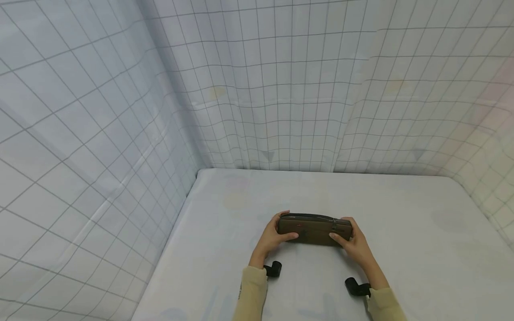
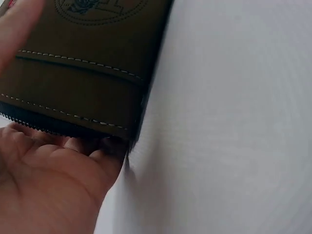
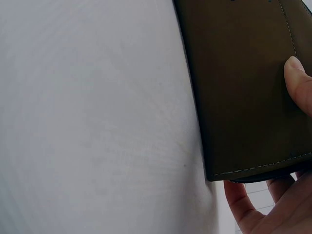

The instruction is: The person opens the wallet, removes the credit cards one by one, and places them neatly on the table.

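1. White cloth walls (image 1: 281, 102) marked with thin dark grid lines rise at the back and both sides.
2. A table (image 1: 225, 223) with a plain white cover fills the lower middle of the head view.
3. Two pale yellow sleeves (image 1: 251, 294) reach in from the bottom edge.
4. A brown, oblong zip case (image 1: 315, 232) is held lengthwise between the hands, near the middle of the table, one broad face toward the person. Whether its lower edge touches the table, I cannot tell.
5. The left hand (image 1: 272, 237) grips the case's left end, thumb across the front, fingers bent around the end.
6. The right hand (image 1: 356, 244) grips the right end likewise, its thumb pressed on the front face.
7. A small black device (image 1: 274, 269) sits at the left wrist; a matching one is at the right.
8. A dark zipper (image 2: 44, 124) edges the case.
9. A round stitched emblem (image 2: 102, 9), partly cut off, marks its face.
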A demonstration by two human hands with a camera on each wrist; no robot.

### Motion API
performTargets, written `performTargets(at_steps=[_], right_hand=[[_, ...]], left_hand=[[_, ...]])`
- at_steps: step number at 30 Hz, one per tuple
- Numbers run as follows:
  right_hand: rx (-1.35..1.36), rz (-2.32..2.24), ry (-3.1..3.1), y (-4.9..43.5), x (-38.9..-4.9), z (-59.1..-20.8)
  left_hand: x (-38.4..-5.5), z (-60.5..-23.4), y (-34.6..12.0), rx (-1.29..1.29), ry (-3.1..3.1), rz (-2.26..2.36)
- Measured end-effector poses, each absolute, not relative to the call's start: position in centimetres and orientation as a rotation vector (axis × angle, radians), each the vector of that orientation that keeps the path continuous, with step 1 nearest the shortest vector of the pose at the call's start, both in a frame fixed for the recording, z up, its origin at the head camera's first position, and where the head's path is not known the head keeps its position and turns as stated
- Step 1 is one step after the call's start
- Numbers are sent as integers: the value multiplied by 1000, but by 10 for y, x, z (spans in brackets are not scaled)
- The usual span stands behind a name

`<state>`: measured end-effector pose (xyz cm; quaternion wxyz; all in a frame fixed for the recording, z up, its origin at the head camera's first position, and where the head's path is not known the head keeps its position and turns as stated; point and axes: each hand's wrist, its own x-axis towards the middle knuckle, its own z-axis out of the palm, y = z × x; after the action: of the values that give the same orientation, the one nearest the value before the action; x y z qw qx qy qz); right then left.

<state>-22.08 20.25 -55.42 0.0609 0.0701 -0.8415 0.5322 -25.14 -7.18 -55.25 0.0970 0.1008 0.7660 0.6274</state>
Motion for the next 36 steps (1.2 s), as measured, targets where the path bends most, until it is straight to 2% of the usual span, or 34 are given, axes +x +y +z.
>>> performTargets(at_steps=[9,19,23,36], right_hand=[[187,1604,-2563,203,-220,-554],[179,1641,-2537,200,-217,-548],[185,1599,-2551,200,-218,-552],[210,1502,-2306,184,-222,-541]], left_hand=[[-241,-533,-77,420,2350,1785],[-246,-550,-76,471,2381,1830],[-239,-536,-78,458,2383,1816],[-240,-538,-78,497,2366,1832]])
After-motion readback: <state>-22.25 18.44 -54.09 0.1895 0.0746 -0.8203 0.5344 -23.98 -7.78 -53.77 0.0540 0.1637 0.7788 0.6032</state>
